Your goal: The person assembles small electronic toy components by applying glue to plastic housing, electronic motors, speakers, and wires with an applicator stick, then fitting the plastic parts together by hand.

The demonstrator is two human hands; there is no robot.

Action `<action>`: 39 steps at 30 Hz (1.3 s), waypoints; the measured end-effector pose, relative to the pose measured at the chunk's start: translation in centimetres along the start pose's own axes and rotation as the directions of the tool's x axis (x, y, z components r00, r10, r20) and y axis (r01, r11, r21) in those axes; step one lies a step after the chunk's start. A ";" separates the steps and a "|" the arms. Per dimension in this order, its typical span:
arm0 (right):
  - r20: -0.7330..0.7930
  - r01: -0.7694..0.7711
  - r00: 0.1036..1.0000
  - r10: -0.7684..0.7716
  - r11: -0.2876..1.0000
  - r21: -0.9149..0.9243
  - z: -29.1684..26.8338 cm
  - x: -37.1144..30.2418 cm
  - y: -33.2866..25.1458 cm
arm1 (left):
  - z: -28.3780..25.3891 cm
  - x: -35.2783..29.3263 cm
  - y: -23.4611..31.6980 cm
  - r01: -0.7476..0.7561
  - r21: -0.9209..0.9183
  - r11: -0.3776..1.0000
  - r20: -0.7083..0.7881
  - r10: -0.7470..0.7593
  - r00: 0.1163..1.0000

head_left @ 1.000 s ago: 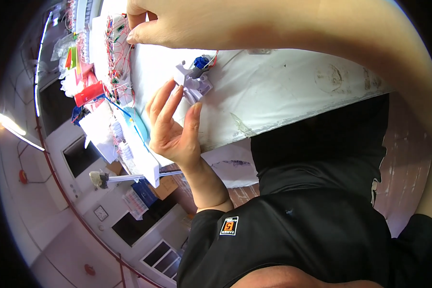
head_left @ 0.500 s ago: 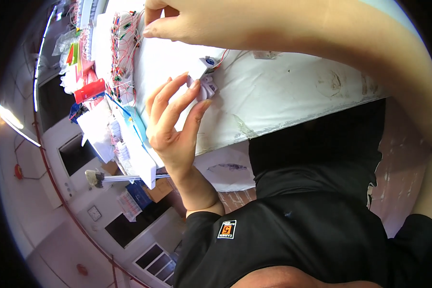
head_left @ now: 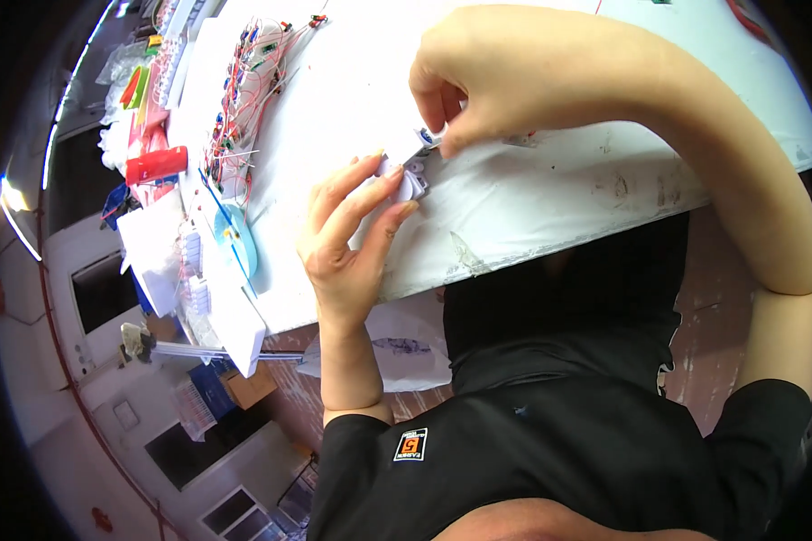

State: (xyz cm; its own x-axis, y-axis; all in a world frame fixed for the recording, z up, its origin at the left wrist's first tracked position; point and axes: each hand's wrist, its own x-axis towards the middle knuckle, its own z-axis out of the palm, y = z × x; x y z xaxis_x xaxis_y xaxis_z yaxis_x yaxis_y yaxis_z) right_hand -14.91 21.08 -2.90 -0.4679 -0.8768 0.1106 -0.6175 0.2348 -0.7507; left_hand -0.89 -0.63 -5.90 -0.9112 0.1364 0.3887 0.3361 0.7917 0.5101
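My left hand point(head_left: 345, 239) pinches a small white plastic housing point(head_left: 412, 184) between thumb and fingertips, just above the table. At its far end a white flap with a dark blue round mark point(head_left: 427, 137) stands up at a slant. Beside this flap is my right hand point(head_left: 456, 86), its fingers curled down and the thumb tip at the flap's edge. Whatever lies between those right fingertips is hidden by the hand.
On the white-covered table point(head_left: 523, 212), a bundle of small parts with red wires point(head_left: 248, 99) lies at the left. Nearby are a light blue tape roll point(head_left: 236, 242), a red roll point(head_left: 156, 165) and white foam pieces point(head_left: 241, 332) along the left edge.
My right hand has come from the wire bundle at the far left over to the housing's flap. My left hand keeps its pinch on the housing. The whole view has shifted slightly.
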 end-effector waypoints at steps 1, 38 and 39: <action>0.017 -0.019 1.000 0.020 1.000 -0.010 0.0 0.0 0.0 | 0.1 0.0 -0.2 -0.005 -0.015 1.000 -0.005 0.005 1.000; 0.125 0.282 0.959 -0.255 0.904 -0.321 0.9 1.0 -0.6 | 0.0 0.5 0.8 -0.192 0.175 0.966 0.057 0.185 0.981; 0.133 0.277 0.960 -0.247 0.908 -0.316 0.9 1.0 -0.9 | 0.0 0.4 0.8 -0.181 0.179 0.967 0.055 0.174 0.983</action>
State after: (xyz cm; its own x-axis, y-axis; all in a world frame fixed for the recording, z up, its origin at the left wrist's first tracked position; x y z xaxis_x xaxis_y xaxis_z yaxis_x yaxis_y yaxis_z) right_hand -14.22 19.62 -2.71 -0.2126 -0.9555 0.2044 -0.8896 0.1028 -0.4449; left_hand -0.97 0.09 -5.37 -0.8507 0.3043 0.4286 0.4472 0.8474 0.2861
